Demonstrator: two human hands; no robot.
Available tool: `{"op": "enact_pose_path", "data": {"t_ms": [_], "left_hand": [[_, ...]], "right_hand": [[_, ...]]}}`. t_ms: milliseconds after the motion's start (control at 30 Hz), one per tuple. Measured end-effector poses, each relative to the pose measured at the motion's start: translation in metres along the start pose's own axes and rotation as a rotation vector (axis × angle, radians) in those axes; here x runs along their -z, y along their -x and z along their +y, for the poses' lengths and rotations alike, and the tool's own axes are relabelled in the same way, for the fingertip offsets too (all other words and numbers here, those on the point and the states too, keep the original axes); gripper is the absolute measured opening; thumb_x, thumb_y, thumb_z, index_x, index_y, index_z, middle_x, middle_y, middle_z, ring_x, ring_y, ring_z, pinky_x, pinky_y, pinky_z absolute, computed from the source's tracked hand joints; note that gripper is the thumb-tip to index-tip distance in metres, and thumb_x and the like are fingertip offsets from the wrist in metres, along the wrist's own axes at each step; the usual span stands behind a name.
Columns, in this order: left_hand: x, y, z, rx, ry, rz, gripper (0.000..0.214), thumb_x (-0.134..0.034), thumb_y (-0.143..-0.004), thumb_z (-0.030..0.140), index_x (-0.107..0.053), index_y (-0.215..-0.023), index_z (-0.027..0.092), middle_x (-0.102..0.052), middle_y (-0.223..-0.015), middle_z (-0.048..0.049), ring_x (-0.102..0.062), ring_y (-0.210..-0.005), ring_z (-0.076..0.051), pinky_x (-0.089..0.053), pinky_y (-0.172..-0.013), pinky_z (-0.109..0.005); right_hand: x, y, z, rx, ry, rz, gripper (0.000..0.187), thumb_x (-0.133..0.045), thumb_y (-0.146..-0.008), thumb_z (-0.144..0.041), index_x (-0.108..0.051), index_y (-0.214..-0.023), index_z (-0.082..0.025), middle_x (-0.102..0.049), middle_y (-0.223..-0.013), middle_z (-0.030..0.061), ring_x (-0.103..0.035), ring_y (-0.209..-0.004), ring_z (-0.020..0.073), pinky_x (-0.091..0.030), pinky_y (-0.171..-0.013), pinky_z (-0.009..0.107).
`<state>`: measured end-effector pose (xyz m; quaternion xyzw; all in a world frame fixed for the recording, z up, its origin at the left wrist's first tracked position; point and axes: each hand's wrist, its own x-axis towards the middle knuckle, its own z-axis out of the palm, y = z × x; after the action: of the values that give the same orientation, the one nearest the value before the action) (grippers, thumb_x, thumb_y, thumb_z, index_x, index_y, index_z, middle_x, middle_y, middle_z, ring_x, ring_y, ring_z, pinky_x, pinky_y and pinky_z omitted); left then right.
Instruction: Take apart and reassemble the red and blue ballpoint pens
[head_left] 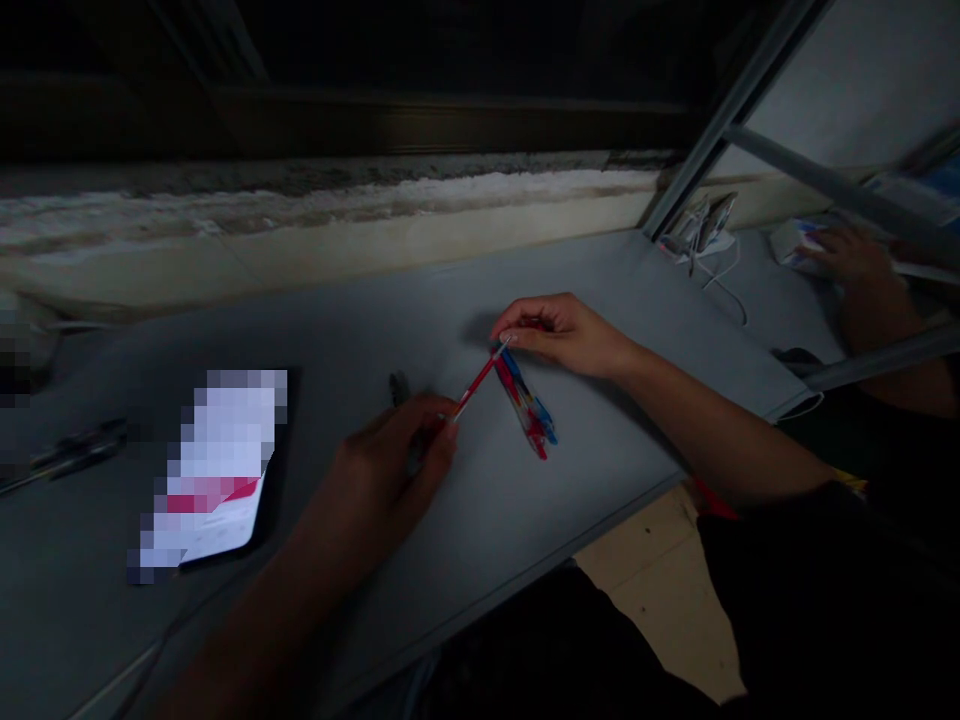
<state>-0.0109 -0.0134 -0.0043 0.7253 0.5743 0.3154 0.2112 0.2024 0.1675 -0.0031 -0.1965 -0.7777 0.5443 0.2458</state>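
Note:
A thin red pen refill (478, 382) stretches slantwise between my two hands above the desk. My left hand (390, 450) is closed around its lower end, and part of what sits in that palm is hidden in shadow. At the upper end, thumb and fingers of my right hand (559, 332) pinch its pale tip. Something red also shows inside the curled right fingers, too dim to name. Just below that hand, a red pen (523, 412) and a blue pen (534, 395) lie side by side on the desk (592, 480). A dark small object (398, 387) lies behind my left hand.
A lit phone (225, 470) lies on the left, with dark pens (79, 450) beyond it. Right of a metal frame post (720, 130), another person's hand (855, 255) rests by a white box (795, 243). A white cable (724, 275) lies near the post.

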Motion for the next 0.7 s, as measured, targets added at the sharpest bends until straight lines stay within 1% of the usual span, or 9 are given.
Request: {"op": "enact_pose_path", "data": {"t_ms": [67, 167, 267, 333, 400, 500, 600, 700], "left_hand": [[0.0, 0.001, -0.001, -0.005, -0.001, 0.003, 0.018, -0.051, -0.103, 0.034, -0.063, -0.112, 0.023, -0.072, -0.086, 0.0003, -0.07, -0.07, -0.014, -0.053, -0.068, -0.024], [0.0, 0.001, 0.0, -0.003, -0.001, 0.003, 0.017, -0.052, -0.103, 0.033, -0.063, -0.112, 0.023, -0.072, -0.087, 0.0003, -0.07, -0.072, -0.014, -0.053, -0.067, -0.023], [0.001, 0.001, 0.002, 0.015, -0.021, 0.001, 0.019, -0.051, -0.103, 0.033, -0.063, -0.113, 0.023, -0.074, -0.092, -0.0015, -0.072, -0.077, -0.015, -0.054, -0.068, -0.023], [0.001, 0.001, 0.002, 0.029, -0.038, -0.003, 0.02, -0.05, -0.103, 0.036, -0.064, -0.113, 0.023, -0.074, -0.093, -0.0019, -0.072, -0.077, -0.016, -0.055, -0.069, -0.024], [0.001, 0.001, 0.002, 0.04, -0.051, -0.006, 0.022, -0.05, -0.103, 0.037, -0.064, -0.113, 0.024, -0.074, -0.092, -0.0016, -0.072, -0.076, -0.016, -0.056, -0.071, -0.025], [-0.002, 0.001, 0.002, 0.046, -0.049, -0.01, 0.021, -0.051, -0.102, 0.037, -0.065, -0.113, 0.025, -0.075, -0.091, -0.001, -0.072, -0.076, -0.016, -0.057, -0.073, -0.025], [-0.005, 0.0, 0.001, 0.037, -0.029, -0.022, 0.02, -0.053, -0.102, 0.036, -0.065, -0.113, 0.025, -0.075, -0.09, -0.0004, -0.073, -0.075, -0.016, -0.057, -0.07, -0.025], [-0.007, 0.0, 0.0, 0.032, -0.028, -0.036, 0.02, -0.053, -0.101, 0.034, -0.066, -0.114, 0.026, -0.076, -0.092, -0.0004, -0.073, -0.074, -0.016, -0.058, -0.07, -0.025]], "right_hand": [[0.003, 0.003, -0.004, -0.032, -0.013, 0.015, 0.03, -0.073, -0.09, -0.044, -0.072, -0.091, -0.014, -0.054, -0.062, -0.0049, -0.048, -0.061, 0.0097, -0.035, -0.056, 0.023], [0.006, 0.005, -0.005, -0.056, -0.071, 0.038, 0.029, -0.081, -0.082, -0.041, -0.074, -0.082, -0.013, -0.053, -0.058, -0.0057, -0.042, -0.054, 0.0071, -0.03, -0.049, 0.022], [0.006, 0.008, -0.006, -0.081, -0.182, 0.059, 0.028, -0.09, -0.073, -0.036, -0.073, -0.079, -0.014, -0.054, -0.056, -0.0066, -0.035, -0.047, 0.0047, -0.024, -0.042, 0.02], [0.003, 0.01, -0.008, -0.11, -0.269, 0.106, 0.03, -0.092, -0.07, -0.035, -0.072, -0.077, -0.014, -0.053, -0.054, -0.007, -0.033, -0.044, 0.0039, -0.021, -0.039, 0.02], [0.0, 0.012, -0.013, -0.124, -0.347, 0.178, 0.031, -0.092, -0.07, -0.036, -0.07, -0.077, -0.015, -0.054, -0.055, -0.0065, -0.032, -0.042, 0.0032, -0.02, -0.037, 0.02], [-0.004, 0.014, -0.021, -0.104, -0.412, 0.27, 0.035, -0.091, -0.071, -0.037, -0.065, -0.076, -0.015, -0.064, -0.065, -0.0027, -0.032, -0.041, 0.0019, -0.02, -0.036, 0.02], [-0.007, 0.016, -0.027, -0.066, -0.412, 0.291, 0.036, -0.09, -0.074, -0.039, -0.061, -0.076, -0.017, -0.071, -0.073, 0.0005, -0.031, -0.042, 0.0021, -0.022, -0.037, 0.021], [-0.01, 0.018, -0.029, -0.026, -0.366, 0.29, 0.035, -0.088, -0.077, -0.04, -0.06, -0.075, -0.018, -0.07, -0.071, 0.0008, -0.033, -0.043, 0.0036, -0.023, -0.038, 0.022]]}}
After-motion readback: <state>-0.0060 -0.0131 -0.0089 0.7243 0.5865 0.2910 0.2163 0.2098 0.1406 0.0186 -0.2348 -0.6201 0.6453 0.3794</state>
